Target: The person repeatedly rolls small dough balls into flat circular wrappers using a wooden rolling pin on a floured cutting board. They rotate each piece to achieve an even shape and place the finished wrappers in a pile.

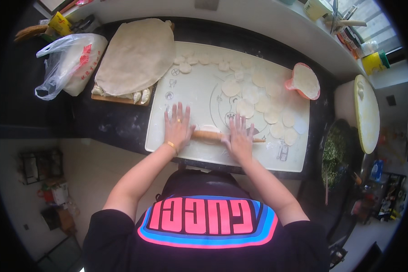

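Wooden pin: we see the rolling pin (213,135) lying crosswise on the white mat (186,149), near its front edge, with a small dough round (209,129) under its middle.
Left hand: our left hand (177,128) lies flat, fingers spread, palm pressing the pin's left end; nothing is clasped.
Right hand: our right hand (238,139) is likewise flat and open, palm down on the pin's right half, its tip showing past the fingers.
Step in hand: we judge this to be the rolling of one wrapper, both palms driving the pin over the dough.
Next move: it calls, we think, for even pressure from both palms and a turn of the round so it thins evenly rather than stretching to one side.
Finished rounds: flattened wrappers (258,102) lie overlapping across the mat's right half, well apart from the hands.
Unrolled pieces: small dough lumps (199,61) sit in a row along the mat's far edge.
Also in view: a cloth-covered board (136,54) at far left, a plastic bag (65,63) beside it, a pink scoop (303,81) at the mat's right, and a bowl of chopped greens (333,152) off the counter's right end.
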`<state>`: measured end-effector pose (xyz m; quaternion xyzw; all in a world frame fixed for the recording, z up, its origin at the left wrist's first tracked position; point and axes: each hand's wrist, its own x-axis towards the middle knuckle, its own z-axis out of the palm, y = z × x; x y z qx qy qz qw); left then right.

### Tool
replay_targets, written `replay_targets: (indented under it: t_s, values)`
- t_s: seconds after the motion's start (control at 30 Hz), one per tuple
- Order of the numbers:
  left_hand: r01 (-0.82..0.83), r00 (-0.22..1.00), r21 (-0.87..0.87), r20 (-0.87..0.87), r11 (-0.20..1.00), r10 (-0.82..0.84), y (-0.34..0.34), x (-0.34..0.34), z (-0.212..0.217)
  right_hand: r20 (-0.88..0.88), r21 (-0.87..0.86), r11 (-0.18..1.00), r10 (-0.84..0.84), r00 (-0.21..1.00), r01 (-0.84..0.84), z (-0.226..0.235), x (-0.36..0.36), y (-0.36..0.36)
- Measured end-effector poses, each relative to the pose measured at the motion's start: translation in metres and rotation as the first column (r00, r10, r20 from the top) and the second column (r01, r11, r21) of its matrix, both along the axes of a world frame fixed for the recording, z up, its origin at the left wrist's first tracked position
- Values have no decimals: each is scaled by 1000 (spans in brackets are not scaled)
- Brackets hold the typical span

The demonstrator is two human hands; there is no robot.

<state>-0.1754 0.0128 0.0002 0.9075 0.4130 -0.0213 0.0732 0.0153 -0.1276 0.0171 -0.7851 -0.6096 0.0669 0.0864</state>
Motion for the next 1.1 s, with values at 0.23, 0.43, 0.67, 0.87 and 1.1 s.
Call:
replay_targets:
  t_s: [0.23, 0.43, 0.67, 0.87, 1.1]
  values:
    - [113, 993, -34, 31, 993, -112, 15, 12, 0, -49, -60, 994, -95, 994, 92, -7, 10, -10]
    - [160, 987, -45, 40, 986, -158, 20, 18, 3, -2, -14, 989, -148, 989, 148, -2, 3, -13]
    - [226, 971, -46, 93, 973, -221, 24, 19, 0, -12, 45, 990, -135, 991, 135, -19, 12, -26]
    - [409, 912, -141, 72, 901, -403, -8, -23, 8, -119, 80, 997, -4, 993, 13, 4, -24, -80]
    - [396, 867, -327, 442, 858, -232, -4, 33, 14, -2, 273, 961, -51, 999, 50, -23, -11, -82]
